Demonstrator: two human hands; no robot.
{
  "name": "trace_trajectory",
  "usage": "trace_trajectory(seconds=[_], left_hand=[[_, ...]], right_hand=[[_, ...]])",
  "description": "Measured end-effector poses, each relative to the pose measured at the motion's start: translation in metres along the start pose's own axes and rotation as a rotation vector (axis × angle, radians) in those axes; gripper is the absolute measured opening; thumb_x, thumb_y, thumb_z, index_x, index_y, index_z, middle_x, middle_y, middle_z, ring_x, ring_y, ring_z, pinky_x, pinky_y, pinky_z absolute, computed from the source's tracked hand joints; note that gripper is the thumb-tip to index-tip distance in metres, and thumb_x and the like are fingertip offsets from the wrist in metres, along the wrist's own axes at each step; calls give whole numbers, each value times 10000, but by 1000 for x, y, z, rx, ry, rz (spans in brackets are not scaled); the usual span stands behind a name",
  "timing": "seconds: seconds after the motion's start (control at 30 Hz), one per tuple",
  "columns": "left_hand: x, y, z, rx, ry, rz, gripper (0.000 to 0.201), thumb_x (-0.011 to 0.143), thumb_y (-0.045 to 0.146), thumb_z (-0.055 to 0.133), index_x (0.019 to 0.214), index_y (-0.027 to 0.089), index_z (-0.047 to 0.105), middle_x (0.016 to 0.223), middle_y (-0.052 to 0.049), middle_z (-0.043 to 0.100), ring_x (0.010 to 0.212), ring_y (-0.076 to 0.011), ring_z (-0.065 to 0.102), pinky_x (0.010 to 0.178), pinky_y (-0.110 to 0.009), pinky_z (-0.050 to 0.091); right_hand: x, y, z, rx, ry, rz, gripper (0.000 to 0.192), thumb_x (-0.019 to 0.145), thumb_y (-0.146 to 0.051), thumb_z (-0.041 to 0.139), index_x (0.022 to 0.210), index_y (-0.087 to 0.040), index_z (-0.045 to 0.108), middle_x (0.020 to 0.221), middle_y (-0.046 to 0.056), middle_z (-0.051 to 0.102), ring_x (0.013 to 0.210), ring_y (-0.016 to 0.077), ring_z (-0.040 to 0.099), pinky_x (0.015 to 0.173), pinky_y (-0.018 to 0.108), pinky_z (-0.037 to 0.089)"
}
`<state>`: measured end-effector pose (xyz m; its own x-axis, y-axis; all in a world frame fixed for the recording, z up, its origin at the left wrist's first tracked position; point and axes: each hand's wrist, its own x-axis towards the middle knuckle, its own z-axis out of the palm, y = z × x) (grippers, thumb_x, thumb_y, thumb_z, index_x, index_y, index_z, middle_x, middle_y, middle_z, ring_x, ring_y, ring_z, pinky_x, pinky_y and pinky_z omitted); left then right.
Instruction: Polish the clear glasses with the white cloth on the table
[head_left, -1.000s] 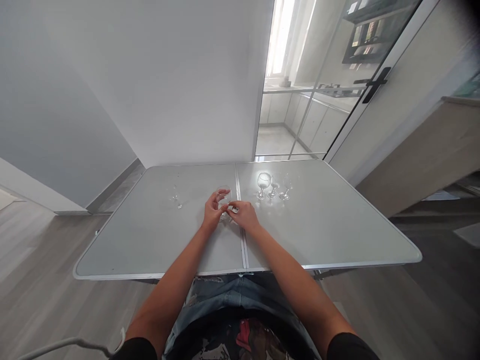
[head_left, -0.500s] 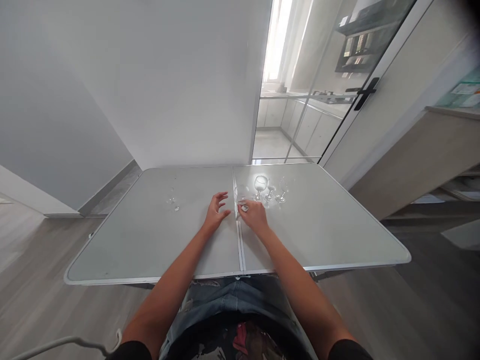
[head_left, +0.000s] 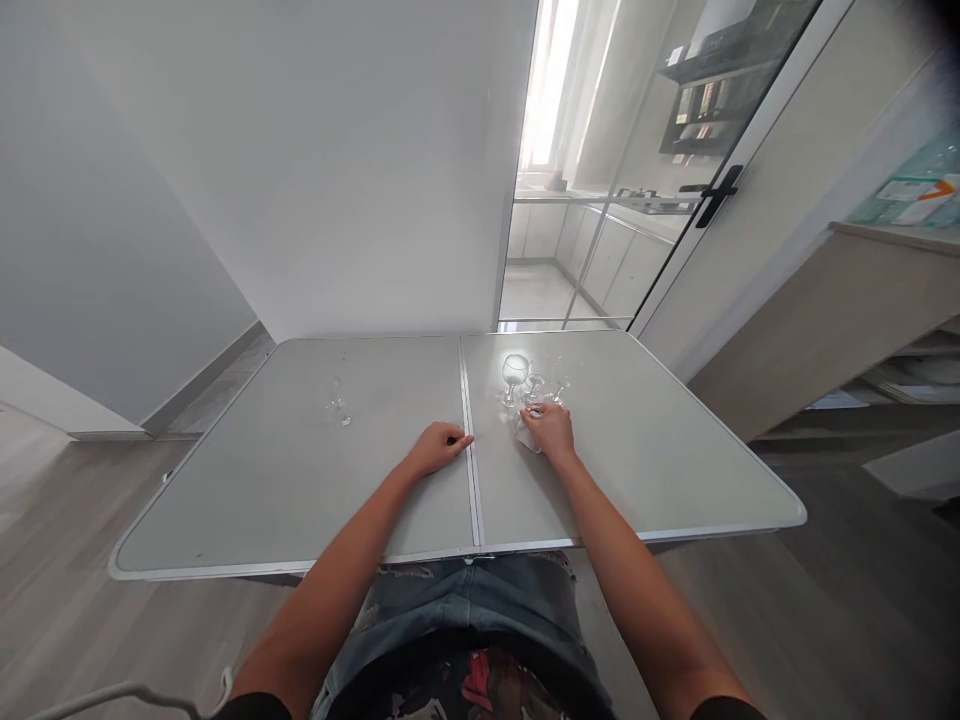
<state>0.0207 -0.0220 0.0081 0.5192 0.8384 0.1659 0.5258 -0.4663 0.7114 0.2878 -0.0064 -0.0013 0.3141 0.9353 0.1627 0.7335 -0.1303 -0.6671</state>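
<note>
My right hand [head_left: 549, 432] is closed around a clear wine glass [head_left: 527, 438], whose transparent body shows just below and left of the fingertips, low over the table. Its exact tilt is hard to make out. Right behind that hand stand a round-bowled stemmed glass [head_left: 515, 370], upright, and another small stemmed glass [head_left: 535, 388]; a further clear glass [head_left: 559, 375] is faint beside them. My left hand [head_left: 439, 448] rests by the table's middle seam, its fingers curled in and the thumb pointing right, with nothing seen in it.
The pale folding table [head_left: 285, 490] has a metal rim and a raised centre seam [head_left: 474, 495]. At its left part lies another faint clear glass item [head_left: 336, 398]. A wall stands behind, a glass door [head_left: 592, 200] back right, and a wooden shelf [head_left: 817, 320] on the right.
My right hand has moved right, away from the seam, carrying the wine glass toward the other glasses. My left hand has lowered slightly and its spread fingers have curled in.
</note>
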Motion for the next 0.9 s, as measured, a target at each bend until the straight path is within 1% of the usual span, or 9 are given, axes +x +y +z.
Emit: trace_trajectory(seconds=[0.27, 0.37, 0.43, 0.57, 0.63, 0.7, 0.73, 0.8, 0.9], left_hand=[[0, -2, 1, 20, -14, 19, 537, 949, 524, 468, 543, 176, 423, 576, 28, 409, 565, -113, 353, 591, -285, 249], [-3, -5, 2, 41, 74, 61, 528, 945, 523, 496, 543, 188, 434, 582, 19, 400, 558, -125, 350, 586, -295, 260], [-9, -10, -2, 50, 284, 92, 500, 937, 516, 528, 554, 203, 457, 591, 7, 397, 568, -143, 360, 596, -306, 286], [-25, -24, -26, 24, 921, 116, 394, 940, 516, 531, 672, 229, 559, 710, -46, 474, 720, -210, 473, 748, -358, 403], [-33, -29, -45, 25, 1231, 59, 360, 942, 550, 507, 857, 218, 613, 901, -93, 528, 912, -252, 510, 896, -413, 417], [-40, -34, -64, 25, 1475, -58, 411, 943, 577, 489, 1076, 198, 575, 1093, -129, 518, 1068, -273, 492, 1019, -461, 374], [-42, -36, -72, 25, 1556, -134, 451, 944, 580, 486, 1168, 190, 528, 1172, -143, 498, 1117, -276, 483, 1066, -477, 341], [-45, -41, -83, 15, 1635, -285, 521, 949, 579, 484, 1284, 184, 436, 1294, -171, 449, 1194, -280, 469, 1127, -499, 273], [-44, -53, -87, -100, 1586, -374, 594, 931, 596, 511, 1338, 184, 379, 1388, -198, 410, 1309, -294, 428, 1163, -491, 228]], right_hand=[[8, -4, 8, 6, 12, 12, 323, 803, -411, 614, 967, -207, 803, 977, 110, 780, 930, 272, 716, 779, 324, 519], [6, -4, 7, 9, 17, 36, 322, 802, -436, 617, 941, -207, 795, 960, 113, 773, 921, 273, 707, 761, 323, 506], [3, -5, 5, 19, 12, 48, 345, 785, -467, 646, 986, -215, 769, 937, 102, 762, 896, 260, 699, 738, 311, 492], [-6, -3, 0, -42, 34, 42, 546, 698, -565, 739, 1110, -221, 638, 895, 78, 720, 803, 245, 668, 656, 294, 439], [-10, 1, -1, -102, 42, 42, 567, 687, -608, 739, 1077, -227, 582, 845, 66, 694, 742, 244, 642, 620, 293, 403], [-13, 4, -1, -142, 37, 41, 540, 696, -628, 722, 1025, -238, 546, 790, 51, 667, 694, 243, 616, 597, 293, 374], [-13, 5, -1, -153, 31, 40, 524, 699, -630, 714, 1001, -243, 533, 767, 45, 654, 680, 243, 606, 590, 293, 364], [-13, 6, 0, -161, 24, 31, 495, 706, -628, 699, 964, -248, 515, 740, 38, 637, 672, 248, 595, 583, 293, 351], [-13, 4, -2, -156, 22, 15, 467, 716, -624, 678, 935, -252, 500, 751, 42, 637, 704, 261, 598, 597, 300, 357]])
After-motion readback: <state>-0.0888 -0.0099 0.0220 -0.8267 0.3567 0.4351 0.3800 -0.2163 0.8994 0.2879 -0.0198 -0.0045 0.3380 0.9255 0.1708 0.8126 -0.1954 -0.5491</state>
